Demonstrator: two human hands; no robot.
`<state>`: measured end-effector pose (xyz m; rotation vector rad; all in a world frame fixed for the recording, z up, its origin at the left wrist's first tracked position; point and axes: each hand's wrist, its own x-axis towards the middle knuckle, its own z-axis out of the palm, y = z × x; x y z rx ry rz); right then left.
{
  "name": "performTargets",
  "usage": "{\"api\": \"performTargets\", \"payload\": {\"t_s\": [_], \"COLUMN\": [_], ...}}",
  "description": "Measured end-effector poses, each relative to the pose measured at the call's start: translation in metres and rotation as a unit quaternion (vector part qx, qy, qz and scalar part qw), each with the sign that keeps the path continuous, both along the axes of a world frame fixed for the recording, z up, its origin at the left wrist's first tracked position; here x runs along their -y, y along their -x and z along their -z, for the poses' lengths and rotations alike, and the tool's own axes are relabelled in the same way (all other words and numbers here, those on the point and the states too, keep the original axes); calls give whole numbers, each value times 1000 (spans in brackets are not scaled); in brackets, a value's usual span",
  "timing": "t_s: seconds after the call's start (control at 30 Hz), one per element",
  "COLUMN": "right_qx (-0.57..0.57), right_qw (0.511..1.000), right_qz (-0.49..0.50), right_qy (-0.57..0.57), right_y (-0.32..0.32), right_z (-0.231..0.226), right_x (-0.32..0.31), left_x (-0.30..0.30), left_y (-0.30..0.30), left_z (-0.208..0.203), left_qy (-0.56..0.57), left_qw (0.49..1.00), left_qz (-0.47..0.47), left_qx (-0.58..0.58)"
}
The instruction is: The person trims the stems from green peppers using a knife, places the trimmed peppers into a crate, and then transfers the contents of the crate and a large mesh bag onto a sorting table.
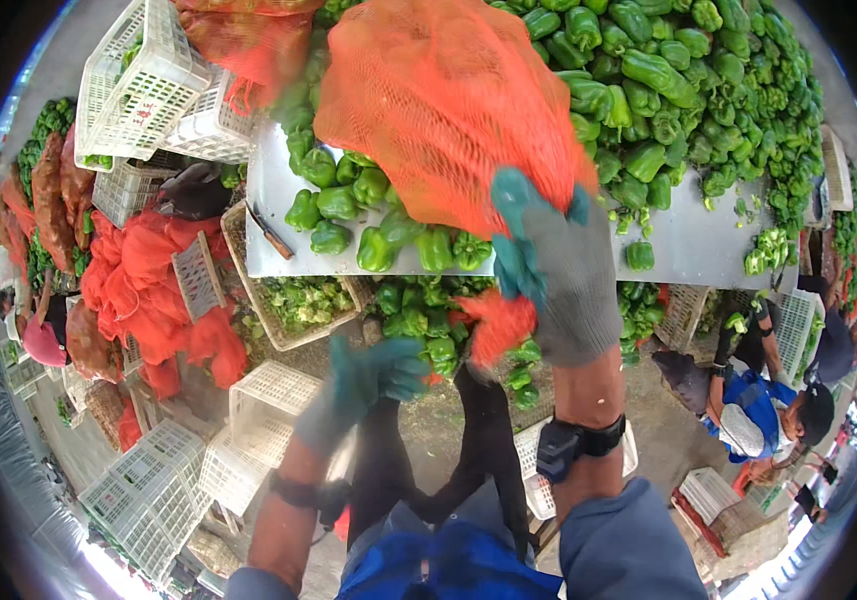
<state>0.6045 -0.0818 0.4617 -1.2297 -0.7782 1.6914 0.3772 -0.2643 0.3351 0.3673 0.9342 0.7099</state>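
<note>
My right hand [569, 275], in a grey and green work glove, grips the gathered end of an orange-red mesh bag [449, 110]. The bag hangs over the metal table [319, 255], smeared a little by motion. Whether anything is inside it I cannot tell. My left hand [364, 385], gloved the same way, is held low before the table with its fingers apart and nothing in them. Green bell peppers [377, 250] lie along the table's front edge, beside the bag. To the left on the metal rests a knife [271, 232] with a brown handle.
A large heap of bell peppers [669, 90] covers the table's back right. A crate of green trimmings [294, 300] stands at the table's left front. White plastic crates [149, 490] and red mesh bags [139, 290] crowd the left. A co-worker [759, 410] handles greens at the right.
</note>
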Motion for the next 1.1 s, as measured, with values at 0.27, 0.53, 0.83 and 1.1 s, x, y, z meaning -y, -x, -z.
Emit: {"api": "performTargets", "payload": {"t_s": [0.27,0.53,0.83,1.1], "right_qx": [78,612,484,584], "right_qw": [986,695,712,756], "right_qz": [-13,-340,-475,-49], "right_qy": [148,-164,-182,-293], "right_y": [7,40,52,-4], "right_z": [55,132,137,109], "right_x": [75,185,244,-41], "left_x": [-75,-47,17,67], "left_y": [-21,-22,-38,-24], "left_z": [26,62,99,100], "left_qy": [86,99,170,204], "left_qw": [977,992,980,955], "left_qz": [90,7,-54,-53], "left_qx": [172,76,-91,-208]}}
